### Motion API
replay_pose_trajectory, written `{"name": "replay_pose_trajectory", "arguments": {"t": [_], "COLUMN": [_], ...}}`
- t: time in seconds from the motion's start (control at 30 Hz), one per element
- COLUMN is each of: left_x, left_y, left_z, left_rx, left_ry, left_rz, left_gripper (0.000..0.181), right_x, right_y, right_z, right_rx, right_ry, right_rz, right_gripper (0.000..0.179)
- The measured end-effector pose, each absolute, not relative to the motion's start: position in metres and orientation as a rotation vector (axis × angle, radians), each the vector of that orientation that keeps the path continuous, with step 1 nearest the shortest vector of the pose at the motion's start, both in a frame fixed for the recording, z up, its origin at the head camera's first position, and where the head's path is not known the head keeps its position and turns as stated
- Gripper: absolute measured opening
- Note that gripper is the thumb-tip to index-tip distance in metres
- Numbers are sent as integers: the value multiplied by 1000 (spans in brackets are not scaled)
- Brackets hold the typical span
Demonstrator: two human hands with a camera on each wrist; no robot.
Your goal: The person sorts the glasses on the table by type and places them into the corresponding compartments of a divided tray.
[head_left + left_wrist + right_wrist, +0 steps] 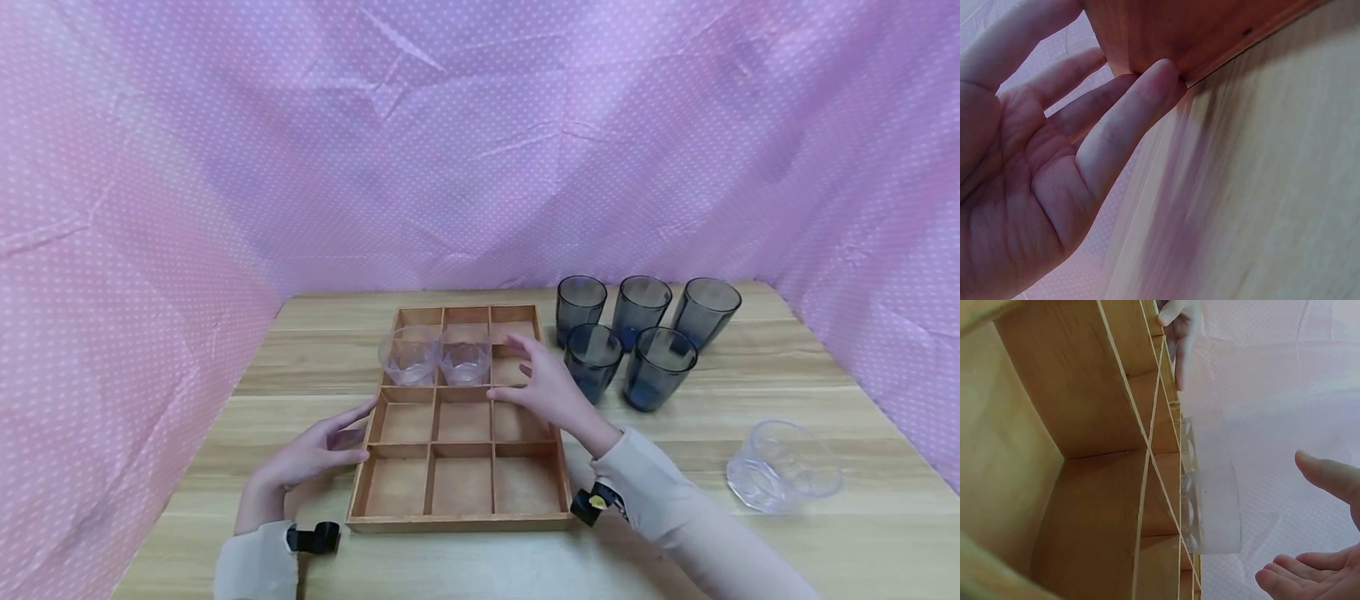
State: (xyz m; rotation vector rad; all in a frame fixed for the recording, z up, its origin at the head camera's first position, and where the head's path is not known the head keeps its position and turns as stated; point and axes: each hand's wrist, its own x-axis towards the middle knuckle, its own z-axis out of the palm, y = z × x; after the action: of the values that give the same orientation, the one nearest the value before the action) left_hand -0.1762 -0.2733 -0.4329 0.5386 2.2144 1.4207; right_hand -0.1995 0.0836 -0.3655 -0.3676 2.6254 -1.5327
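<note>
A wooden divided box (pixel 463 525) lies on the table. Two clear glasses stand side by side in its second row from the back: one (pixel 409 358) in the left compartment, the other (pixel 465 358) in the middle one. My right hand (pixel 551 387) hovers over the right column, thumb and fingers spread, holding nothing. In the right wrist view a gap separates that hand (pixel 1319 569) from the nearer clear glass (pixel 1219 509). My left hand (pixel 311 450) touches the box's left side with extended fingers; the left wrist view shows its fingertips (pixel 1161 78) at the wood.
Several dark grey tumblers (pixel 660 367) stand grouped right of the box's back half. Another clear glass (pixel 780 467) is on the table at the right. Pink dotted cloth (pixel 480 167) hangs behind and along both sides of the table (pixel 315 350).
</note>
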Motion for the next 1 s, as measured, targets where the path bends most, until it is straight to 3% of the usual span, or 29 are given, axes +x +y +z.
{"name": "replay_pose_trajectory", "arguments": {"t": [1.0], "left_x": [-180], "left_y": [-275], "left_z": [-438], "left_rx": [622], "left_ry": [2175], "left_rz": [1439], "left_gripper": [80], "right_x": [-152], "right_y": [147], "right_z": [-364], "right_rx": [-384], "right_ry": [2676], "right_rz": [-1669], "right_gripper": [76]}}
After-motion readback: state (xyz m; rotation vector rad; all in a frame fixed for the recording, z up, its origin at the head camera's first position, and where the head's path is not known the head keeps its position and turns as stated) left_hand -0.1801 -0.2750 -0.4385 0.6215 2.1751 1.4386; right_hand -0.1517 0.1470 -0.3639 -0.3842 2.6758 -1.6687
